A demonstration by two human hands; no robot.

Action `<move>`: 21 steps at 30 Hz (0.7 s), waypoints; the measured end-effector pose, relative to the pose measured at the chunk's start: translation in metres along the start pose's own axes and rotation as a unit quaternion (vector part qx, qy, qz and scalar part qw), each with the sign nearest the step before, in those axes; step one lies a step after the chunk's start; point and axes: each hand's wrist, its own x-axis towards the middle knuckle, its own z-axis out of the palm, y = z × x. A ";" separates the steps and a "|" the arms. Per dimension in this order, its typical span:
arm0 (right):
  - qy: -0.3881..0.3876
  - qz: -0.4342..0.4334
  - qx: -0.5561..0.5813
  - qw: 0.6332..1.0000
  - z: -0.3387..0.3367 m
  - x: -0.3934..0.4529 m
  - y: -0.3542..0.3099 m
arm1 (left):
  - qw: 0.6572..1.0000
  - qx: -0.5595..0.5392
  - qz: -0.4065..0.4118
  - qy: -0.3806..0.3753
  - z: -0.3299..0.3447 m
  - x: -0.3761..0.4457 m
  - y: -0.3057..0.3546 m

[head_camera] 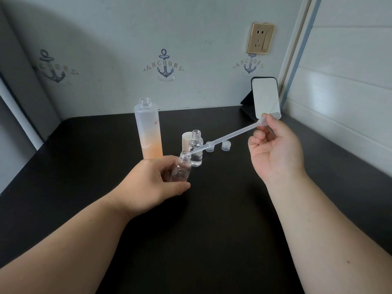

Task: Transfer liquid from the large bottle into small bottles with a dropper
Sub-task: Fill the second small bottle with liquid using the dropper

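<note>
Two caps (218, 146) beside second small bottle (196, 149) | tall bottle (148, 130) behind

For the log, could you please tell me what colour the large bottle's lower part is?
Pale orange, fading upward into frosted white on the large bottle, in the head view.

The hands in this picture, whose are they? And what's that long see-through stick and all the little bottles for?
They belong to a person wearing a camera on their head, so you look down at their arms as they do. The left hand holds a small clear bottle tilted above the dark table. The right hand pinches the soft end of the stick, a dropper; its tip is at the small bottle's mouth. Behind stand a tall open bottle with orange liquid at the bottom, another small bottle, a white cap and two small clear caps. A mirror leans at the back.
</note>
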 end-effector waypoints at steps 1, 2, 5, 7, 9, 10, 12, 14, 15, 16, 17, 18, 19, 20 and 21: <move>-0.001 0.000 -0.001 1.000 0.000 0.000 0.000 | 1.000 -0.001 0.000 -0.001 0.000 0.000 0.000; -0.003 0.000 -0.001 1.000 0.000 0.000 0.000 | 1.000 -0.002 0.000 -0.002 0.000 0.000 0.000; -0.005 0.002 -0.002 1.000 -0.001 0.001 0.000 | 1.000 -0.001 -0.001 -0.006 0.000 0.000 -0.001; -0.005 0.003 -0.004 1.000 -0.001 0.001 0.000 | 1.000 -0.001 0.000 -0.005 0.000 0.001 -0.002; -0.004 0.003 -0.005 1.000 -0.001 0.001 0.000 | 1.000 0.002 0.004 -0.005 -0.001 0.001 -0.002; -0.005 0.003 -0.005 1.000 -0.001 0.001 0.000 | 1.000 0.005 0.006 -0.005 -0.001 0.001 -0.002; -0.006 0.003 -0.009 1.000 -0.001 0.001 0.000 | 1.000 0.007 0.004 -0.004 0.000 0.001 -0.002; -0.006 0.003 -0.010 1.000 -0.002 0.002 0.000 | 1.000 0.004 0.000 -0.005 0.000 0.001 -0.002; -0.006 0.002 -0.011 1.000 -0.002 0.002 0.000 | 1.000 0.002 -0.001 -0.008 -0.001 0.001 -0.002; -0.007 0.001 -0.013 1.000 -0.002 0.003 0.000 | 1.000 0.001 -0.001 -0.010 -0.001 0.001 -0.001; -0.009 -0.001 -0.017 1.000 -0.003 0.003 0.000 | 1.000 0.002 -0.001 -0.011 -0.001 0.001 -0.001; -0.011 -0.002 -0.021 1.000 -0.003 0.003 0.000 | 1.000 0.002 0.000 -0.010 -0.001 0.001 -0.001; -0.013 -0.002 -0.023 1.000 -0.003 0.003 0.000 | 1.000 0.001 0.001 -0.010 -0.001 0.001 -0.001; -0.014 -0.003 -0.024 1.000 -0.003 0.003 0.000 | 1.000 -0.001 0.001 -0.009 -0.001 0.001 -0.001; -0.016 -0.004 -0.025 1.000 -0.003 0.003 0.000 | 1.000 -0.002 0.001 -0.009 -0.001 0.001 -0.001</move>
